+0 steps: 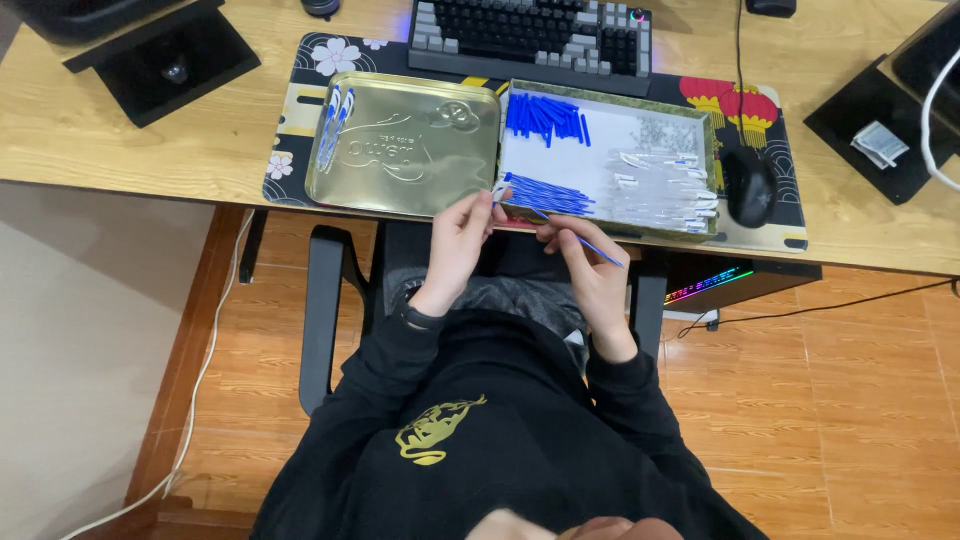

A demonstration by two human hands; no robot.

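While both hands sit mid-frame at the counter (120, 130) edge, right hand (590, 265) grip is pinched on a thin blue refill (590, 245); left hand (460, 235) grip pinches a small white part (497, 190) just beside the open tin (705, 150), gold lid (400, 145) left of it.

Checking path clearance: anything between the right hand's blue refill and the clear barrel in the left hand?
Nothing visible. The right hand holds the thin blue refill, angled up-left toward the left hand, which pinches the clear barrel at the tin's near edge. Only open air lies between the two hands, above the person's lap.
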